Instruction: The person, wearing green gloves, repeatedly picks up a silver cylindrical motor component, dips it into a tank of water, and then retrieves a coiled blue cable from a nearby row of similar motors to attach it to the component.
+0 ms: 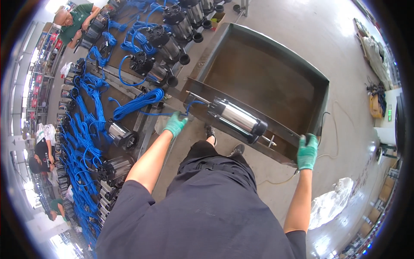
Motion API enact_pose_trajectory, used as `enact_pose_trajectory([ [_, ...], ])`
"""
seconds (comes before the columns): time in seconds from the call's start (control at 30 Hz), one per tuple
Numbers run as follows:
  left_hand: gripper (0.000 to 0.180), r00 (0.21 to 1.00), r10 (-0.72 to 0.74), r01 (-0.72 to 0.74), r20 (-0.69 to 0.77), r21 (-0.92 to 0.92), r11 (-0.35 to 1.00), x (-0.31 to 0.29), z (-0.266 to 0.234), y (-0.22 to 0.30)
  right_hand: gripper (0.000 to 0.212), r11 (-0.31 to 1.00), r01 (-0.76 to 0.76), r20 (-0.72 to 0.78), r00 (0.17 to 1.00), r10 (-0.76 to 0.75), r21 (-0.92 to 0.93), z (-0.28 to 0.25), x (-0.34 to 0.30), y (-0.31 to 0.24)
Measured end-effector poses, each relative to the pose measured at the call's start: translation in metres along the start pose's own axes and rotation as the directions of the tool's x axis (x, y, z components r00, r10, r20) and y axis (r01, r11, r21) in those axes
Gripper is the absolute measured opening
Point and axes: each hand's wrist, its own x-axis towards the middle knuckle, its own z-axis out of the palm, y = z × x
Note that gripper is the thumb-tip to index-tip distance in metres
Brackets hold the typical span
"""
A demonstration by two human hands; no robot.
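Pump (237,117) lies aslant over near end of tank (210,49). Left hand (175,124), green-gloved, at blue cable (194,103) running to pump; cannot tell if fingers grip it. Right hand (307,151) at tank's near right corner; finger closure unclear. Cable coil (139,104) lies left of left hand.

The pump (239,117), a shiny silver cylinder with black ends, lies on its side across the near end of the tank (263,64), its length running along the near edge. From its left end a thin blue cable (196,102) leads off leftward, toward a looped blue bundle (140,103) lying beyond the tank's side. The tank itself is a wide, open metal box, brown inside, with a grey-green rim.
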Motion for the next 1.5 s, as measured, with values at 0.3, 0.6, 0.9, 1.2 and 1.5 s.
enact_pose_trajectory([
  [0.3, 0.037, 0.868, 0.114, -0.177, 0.483, 0.087, 0.98, 0.019, -0.044, 0.026, 0.017, 0.948, 0.319, 0.535, 0.8, -0.272, 0.006, 0.044, 0.003, -0.194],
  [0.6, 0.043, 0.789, 0.288, -0.404, 0.543, 0.104, 0.909, -0.007, -0.227, 0.073, 0.012, 0.969, -0.018, 0.629, 0.763, -0.146, 0.247, -0.025, 0.049, -0.177],
  [0.9, 0.018, 0.68, 0.733, -0.733, 0.024, 0.054, 0.678, 0.034, -0.133, 0.135, 0.008, 0.993, 0.117, 0.433, 0.896, -0.101, -0.009, -0.055, 0.093, -0.191],
  [1.2, 0.018, 0.695, 0.718, -0.697, 0.031, 0.273, 0.663, 0.129, -0.017, 0.168, 0.027, 0.808, 0.315, 0.49, 0.871, -0.038, -0.497, 0.055, 0.153, -0.185],
  [1.5, 0.026, 0.841, 0.449, -0.538, 0.302, 0.378, 0.754, 0.155, -0.009, 0.202, 0.031, 0.868, 0.249, 0.48, 0.877, -0.013, -0.43, 0.158, 0.164, -0.14],
])
